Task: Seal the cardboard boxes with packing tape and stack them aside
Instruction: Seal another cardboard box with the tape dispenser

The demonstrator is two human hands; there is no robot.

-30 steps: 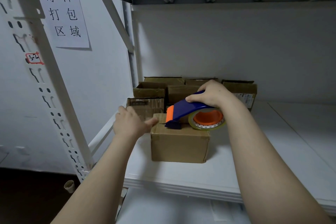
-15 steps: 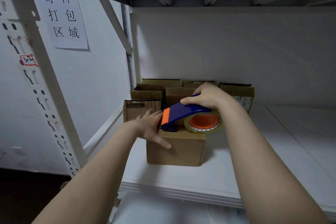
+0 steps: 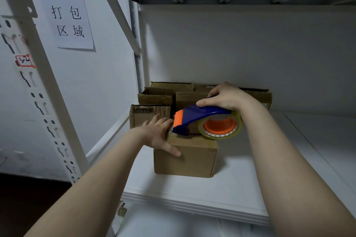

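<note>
Now | left hand [image 3: 159,132] spread, pressing box [image 3: 192,158] | right hand [image 3: 223,96] gripping tape dispenser [image 3: 204,119] atop it

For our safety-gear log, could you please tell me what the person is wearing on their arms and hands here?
Nothing is worn that shows. The left hand and right hand are ungloved, with no rings on the fingers in view. The left forearm and right forearm are bare down to the picture's edge, so no sleeve appears, and neither wrist carries a watch or bracelet.
</note>
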